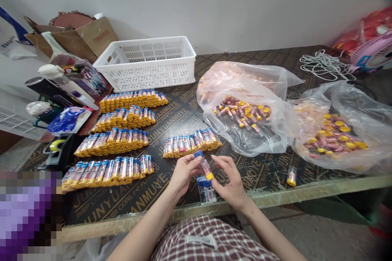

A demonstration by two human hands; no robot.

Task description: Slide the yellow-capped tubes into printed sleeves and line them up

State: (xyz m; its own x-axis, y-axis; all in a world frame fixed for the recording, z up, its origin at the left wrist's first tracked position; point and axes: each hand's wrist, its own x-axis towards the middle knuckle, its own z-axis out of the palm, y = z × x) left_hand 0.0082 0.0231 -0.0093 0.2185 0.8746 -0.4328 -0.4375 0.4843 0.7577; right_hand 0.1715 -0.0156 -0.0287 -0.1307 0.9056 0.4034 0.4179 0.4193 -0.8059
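My left hand (183,173) is closed on a small clear tube (205,166) with a blue end and a yellow end, held tilted over the front of the table. Its thumb and fingers grip the blue end. Beside the yellow end, my right hand (231,181) has its thumb and fingers apart, curved around the tube's side without a visible grip. Under the hands lies a stack of printed blue-and-white labels (207,193). Just beyond them stands a block of similar blue-and-yellow tubes (190,142) in rows.
Several rows of tubes (112,171) line the left, before a white basket (153,71). Two plastic bags (254,142) (333,163) hold loose yellow-capped tubes. A single tube (292,176) stands near the front edge. At left is a tape dispenser (61,150); at right, cable (326,65) and a pink fan (372,54).
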